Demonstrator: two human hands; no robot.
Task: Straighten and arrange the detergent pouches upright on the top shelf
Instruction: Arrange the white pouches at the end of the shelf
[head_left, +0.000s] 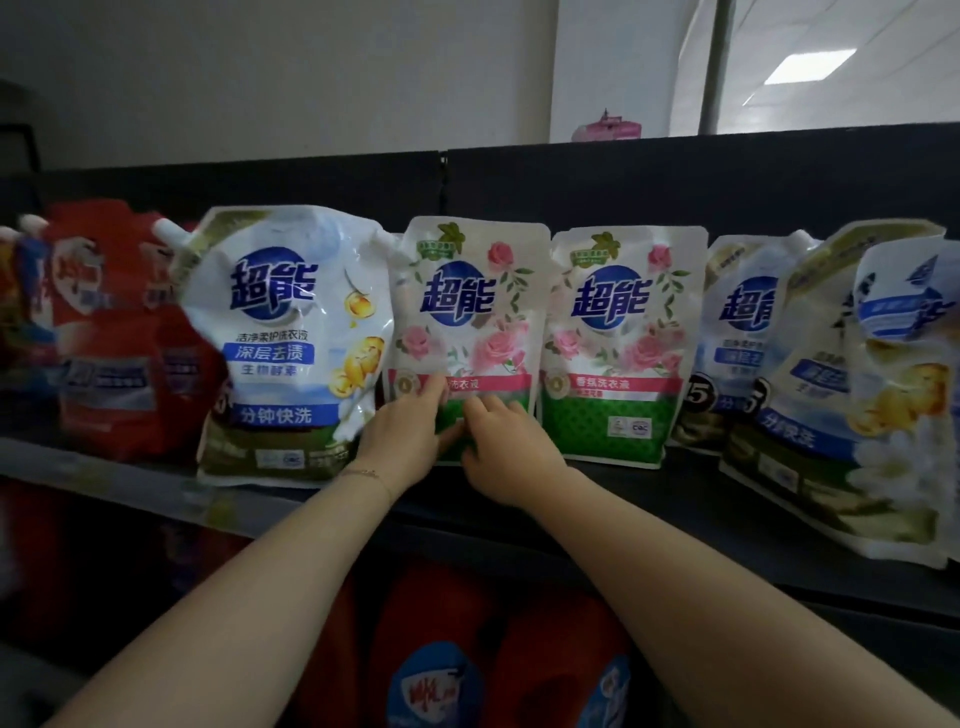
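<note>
On the top shelf (675, 499), a person steadies a rose pouch (467, 291) of detergent with both hands. The left hand (400, 436) holds the pouch's lower left corner, its fingers (436, 387) bent up over the pink band on the front and its thumb turned in toward the other hand. The right hand (504, 452) grips the green bottom part just beside it, knuckles raised and fingertips curled onto the film. The two hands almost touch. A thin bracelet (366, 474) circles the left wrist.

The rose pouch stands upright against the dark back panel (571, 187). Just right of it a second rose pouch (618, 332) also stands upright, their edges touching or nearly so. Just left of the rose pouch a big white pouch (280, 332) with a spout leans over, its top corner reaching the rose pouch's upper left edge. Further left sit blurred red pouches (109, 332). Well to the right, beyond the second rose pouch, more white pouches (831, 415) tilt and sag, the nearest one crumpled at the top. Below the rose pouch, on the shelf underneath, red packs (436, 649) show between the person's bare forearms.
</note>
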